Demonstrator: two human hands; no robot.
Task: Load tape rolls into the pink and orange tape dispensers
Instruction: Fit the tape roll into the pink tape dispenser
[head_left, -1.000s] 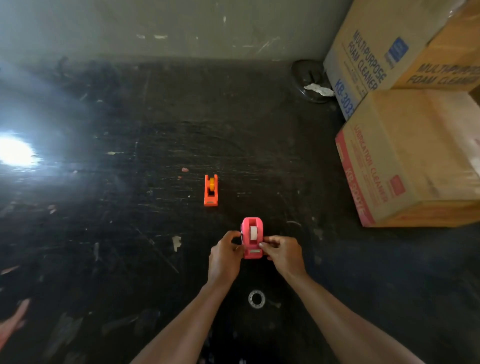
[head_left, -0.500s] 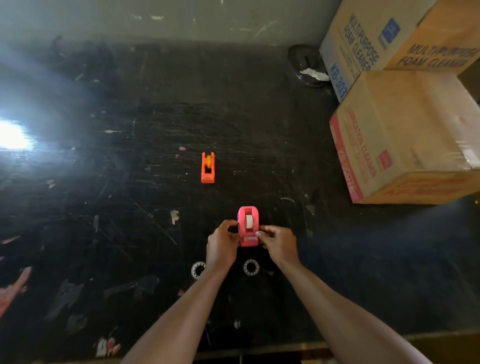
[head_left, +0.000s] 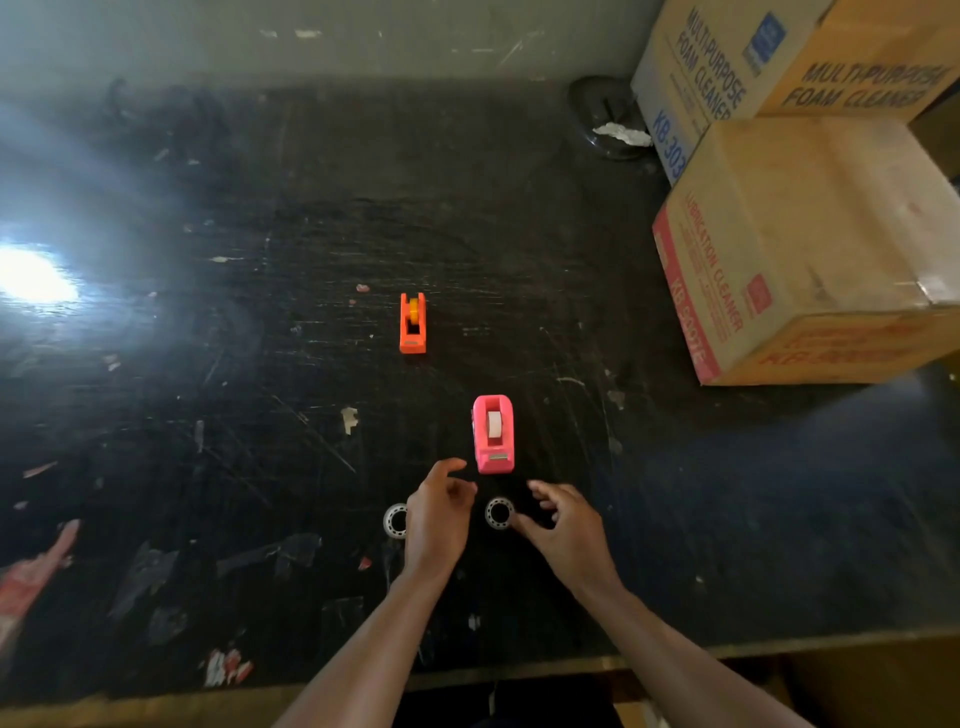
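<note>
The pink tape dispenser (head_left: 493, 434) stands on the black table with a white roll seated in its slot. Farther back and to the left stands the smaller orange dispenser (head_left: 413, 322), a yellow-orange hub in its cradle. Two clear tape rolls lie flat near me: one (head_left: 500, 513) between my hands, the other (head_left: 395, 520) just left of my left wrist. My left hand (head_left: 439, 519) and my right hand (head_left: 563, 525) hover just in front of the pink dispenser, fingers apart, holding nothing.
Stacked cardboard boxes (head_left: 810, 244) fill the right rear of the table. A dark round object with crumpled white paper (head_left: 610, 122) sits by the back wall. Strong glare (head_left: 31, 275) washes out the left side. The table's front edge (head_left: 519, 670) runs close to me.
Both hands have let go of the pink dispenser and drawn back toward me; the dispenser now stands free. The camera has tilted down, bringing the table's front edge into view.
</note>
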